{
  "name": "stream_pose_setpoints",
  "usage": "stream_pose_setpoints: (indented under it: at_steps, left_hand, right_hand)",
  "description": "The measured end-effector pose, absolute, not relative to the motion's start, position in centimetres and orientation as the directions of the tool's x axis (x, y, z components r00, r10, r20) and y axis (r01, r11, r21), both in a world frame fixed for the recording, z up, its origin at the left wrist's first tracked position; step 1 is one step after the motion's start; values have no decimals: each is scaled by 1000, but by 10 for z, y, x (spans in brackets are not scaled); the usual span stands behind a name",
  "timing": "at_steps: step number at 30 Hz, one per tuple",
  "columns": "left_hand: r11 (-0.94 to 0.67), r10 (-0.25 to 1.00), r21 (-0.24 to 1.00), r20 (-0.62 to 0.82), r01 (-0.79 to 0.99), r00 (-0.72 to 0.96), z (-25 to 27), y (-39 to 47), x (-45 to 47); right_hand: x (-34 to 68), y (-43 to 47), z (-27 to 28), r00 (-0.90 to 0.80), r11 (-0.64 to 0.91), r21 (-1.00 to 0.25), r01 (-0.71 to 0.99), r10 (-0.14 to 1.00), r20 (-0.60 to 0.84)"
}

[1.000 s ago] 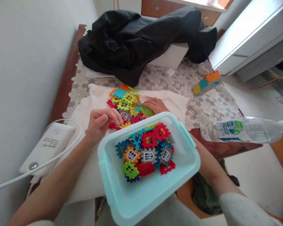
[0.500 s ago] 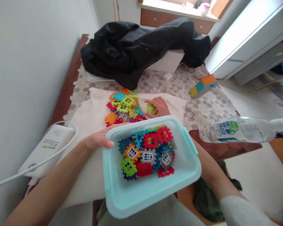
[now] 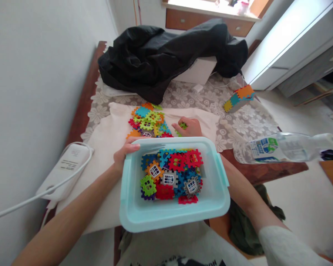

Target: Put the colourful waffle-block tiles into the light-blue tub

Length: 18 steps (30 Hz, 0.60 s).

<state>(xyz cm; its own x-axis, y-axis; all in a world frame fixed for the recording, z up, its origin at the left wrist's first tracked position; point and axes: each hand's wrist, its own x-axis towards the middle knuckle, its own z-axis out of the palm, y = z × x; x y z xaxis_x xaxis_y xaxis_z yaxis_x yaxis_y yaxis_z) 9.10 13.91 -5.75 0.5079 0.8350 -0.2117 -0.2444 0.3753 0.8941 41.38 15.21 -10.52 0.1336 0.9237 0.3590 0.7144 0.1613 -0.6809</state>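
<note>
A light turquoise plastic bin (image 3: 172,217) is tilted toward me and holds several colourful notched building tiles (image 3: 169,179), some with window grilles. My left hand (image 3: 124,153) is closed round the bin's upper left corner, thumb on the rim. Beyond the bin's far edge, my right hand (image 3: 192,127) has curled fingers round a green building tile (image 3: 180,129), which is partly hidden. To its left, a pile of loose tiles (image 3: 150,120) lies on the cream cloth, its near part covered by the bin.
A clear bottle (image 3: 283,147) lies at the table's right edge. Behind it stands a small block of joined tiles (image 3: 240,98). A black garment (image 3: 166,55) covers the back of the table. At left is a white power strip (image 3: 68,166) with its cable.
The bin's near edge has risen in view and the bin has turned slightly. My right hand's fingers have curled in round the green tile. My left hand has moved up with the bin.
</note>
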Motion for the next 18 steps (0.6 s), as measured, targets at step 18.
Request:
stream_pose_setpoints:
  at_steps: [18]
  left_hand:
    - [350, 918, 919, -296, -184, 265, -56, 125, 91]
  right_hand:
    - [418, 83, 66, -366, 324, -898, 298, 907, 206]
